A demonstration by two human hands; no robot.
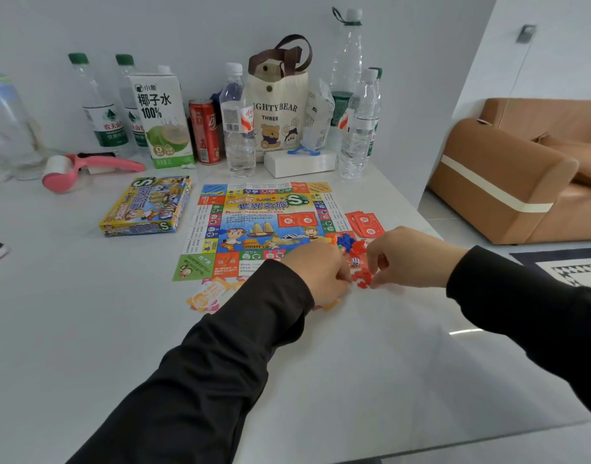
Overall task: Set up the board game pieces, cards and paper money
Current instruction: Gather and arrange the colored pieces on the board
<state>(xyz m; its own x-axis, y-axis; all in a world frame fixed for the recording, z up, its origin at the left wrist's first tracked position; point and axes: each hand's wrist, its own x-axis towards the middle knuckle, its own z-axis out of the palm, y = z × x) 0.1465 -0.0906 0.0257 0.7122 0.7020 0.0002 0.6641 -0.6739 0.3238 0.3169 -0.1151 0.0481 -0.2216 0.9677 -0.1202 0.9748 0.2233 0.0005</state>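
A colourful game board lies flat on the white table. My left hand and my right hand meet at the board's near right corner, both with fingers curled over a small heap of red plastic pieces. My right hand pinches red pieces; what my left fingers hold is hidden. Behind them lie blue pieces, more red pieces and a white die. Red cards are spread to the right of the board. Orange and pink paper money lies under my left wrist.
The game box sits left of the board. Along the wall stand several water bottles, a coconut water carton, a red can, a bear tote bag and a white box. A pink lint roller lies far left. A brown sofa stands right.
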